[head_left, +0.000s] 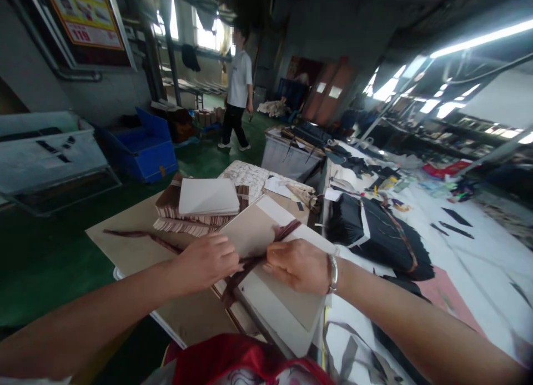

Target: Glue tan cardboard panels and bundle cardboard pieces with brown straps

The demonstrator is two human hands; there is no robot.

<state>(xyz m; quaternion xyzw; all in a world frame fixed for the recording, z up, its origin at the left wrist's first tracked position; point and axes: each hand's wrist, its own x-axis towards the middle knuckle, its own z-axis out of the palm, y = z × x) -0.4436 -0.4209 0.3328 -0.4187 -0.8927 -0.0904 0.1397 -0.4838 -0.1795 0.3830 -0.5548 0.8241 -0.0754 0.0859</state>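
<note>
Both my hands are closed on a dark brown fabric strip (247, 269) that runs round a stack of beige boards (287, 296). My left hand (210, 257) grips the strip at the stack's left edge, and one long tail trails leftward from it. On top of the stack my right hand (300, 265), with a silver bangle at the wrist, pinches the strip; a short end sticks out above the fist. What lies inside the fingers is hidden. Just beyond my left hand, a pale sheet (209, 196) rests on bundled brown pieces (187, 223).
Under the stack is a large beige board (120, 238). To the right, a tied black fabric bundle (378, 235) lies on a white table (495, 263). Blue bin (145, 151) and white cart (45, 151) stand left. A person (239, 90) walks in the aisle ahead.
</note>
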